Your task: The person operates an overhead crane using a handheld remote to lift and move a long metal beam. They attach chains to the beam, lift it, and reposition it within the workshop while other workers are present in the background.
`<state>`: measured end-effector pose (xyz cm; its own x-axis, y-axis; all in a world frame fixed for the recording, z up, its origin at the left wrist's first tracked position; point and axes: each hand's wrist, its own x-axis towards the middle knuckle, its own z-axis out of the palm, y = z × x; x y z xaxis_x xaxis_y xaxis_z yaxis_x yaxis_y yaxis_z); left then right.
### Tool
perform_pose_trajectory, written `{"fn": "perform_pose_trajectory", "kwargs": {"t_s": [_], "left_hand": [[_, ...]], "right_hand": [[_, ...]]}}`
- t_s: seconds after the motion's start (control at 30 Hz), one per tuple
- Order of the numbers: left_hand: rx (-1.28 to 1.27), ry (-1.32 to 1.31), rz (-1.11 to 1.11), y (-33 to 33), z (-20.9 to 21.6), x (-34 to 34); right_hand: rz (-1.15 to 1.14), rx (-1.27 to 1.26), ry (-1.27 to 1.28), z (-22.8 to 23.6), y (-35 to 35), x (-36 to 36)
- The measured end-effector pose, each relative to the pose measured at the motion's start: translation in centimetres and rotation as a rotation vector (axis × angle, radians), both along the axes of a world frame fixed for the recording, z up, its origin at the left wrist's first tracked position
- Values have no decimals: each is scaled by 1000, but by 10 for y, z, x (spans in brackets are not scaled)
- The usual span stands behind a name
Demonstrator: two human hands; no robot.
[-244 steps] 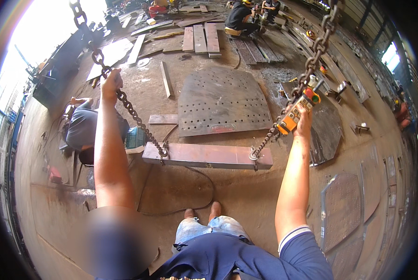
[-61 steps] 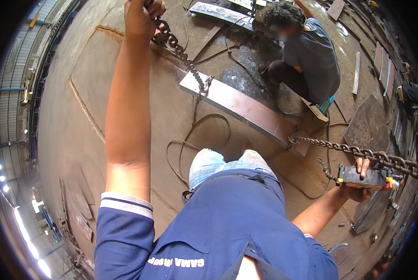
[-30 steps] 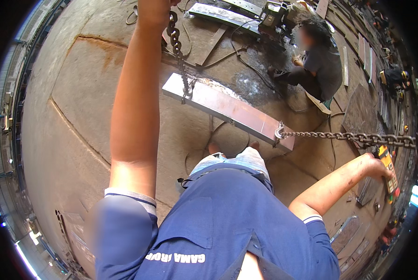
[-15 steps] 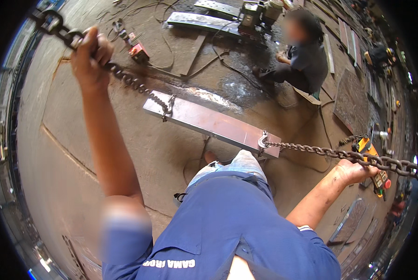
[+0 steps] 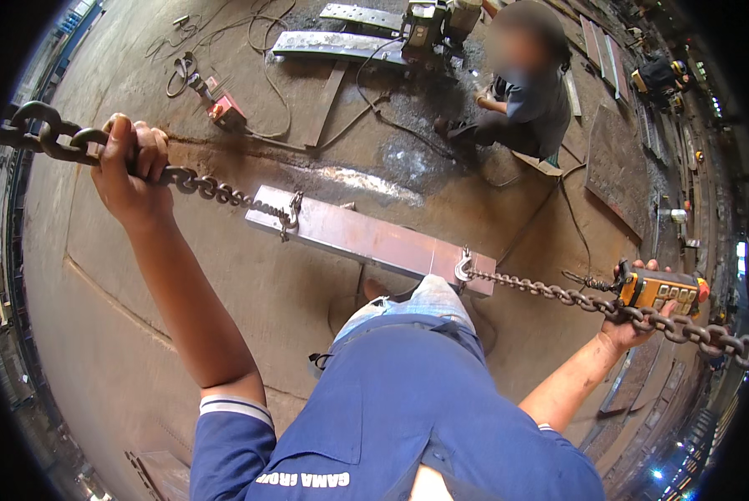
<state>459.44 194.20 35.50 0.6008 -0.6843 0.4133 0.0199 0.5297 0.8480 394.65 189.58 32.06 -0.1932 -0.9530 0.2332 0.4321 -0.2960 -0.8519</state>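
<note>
My left hand (image 5: 134, 167) is wrapped round a rusty steel chain (image 5: 192, 183) that runs up to the upper left. That chain leads to a hook (image 5: 294, 215) at the left end of a long rectangular steel beam (image 5: 366, 240). A second hook (image 5: 464, 265) at the beam's right end joins another chain (image 5: 550, 290), which stretches off to the right. My right hand (image 5: 637, 321) holds a yellow and black remote control (image 5: 665, 288) with several buttons and a red knob. The right chain crosses in front of this hand. Both chains look taut.
Ahead, a person (image 5: 529, 100) crouches beside a machine (image 5: 429, 37) and perforated steel plates (image 5: 341, 46). Cables (image 5: 429, 138) trail across the floor. A red tool (image 5: 225, 111) lies at the far left. A flat steel plate (image 5: 616, 175) lies at the right, with another person (image 5: 662, 75) beyond.
The remote control has turned from tilted downward to nearly level in my right hand. My left hand stays closed on the chain and sits lower and further left in view.
</note>
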Motion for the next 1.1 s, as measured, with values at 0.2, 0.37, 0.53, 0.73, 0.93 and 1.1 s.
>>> {"fn": "perform_pose_trajectory", "kwargs": {"t_s": [0.2,0.37,0.53,0.73,0.93,1.1], "left_hand": [[-41,-63,-43,-1,-11,-10],[-40,-3,-90,-3,-17,-17],[-53,-13,-121,-12,-18,-28],[-88,-39,-201,-22,-23,-36],[-91,-42,-216,-29,-31,-43],[-97,-68,-250,-33,-38,-52]], "right_hand": [[121,53,-118,-7,-1,-3],[5,127,-96,-11,-1,-14],[-67,111,-95,-15,0,-22],[-85,128,-107,-22,-1,-34],[-76,109,-75,-32,-1,-48],[-54,75,-56,-42,-4,-54]]}}
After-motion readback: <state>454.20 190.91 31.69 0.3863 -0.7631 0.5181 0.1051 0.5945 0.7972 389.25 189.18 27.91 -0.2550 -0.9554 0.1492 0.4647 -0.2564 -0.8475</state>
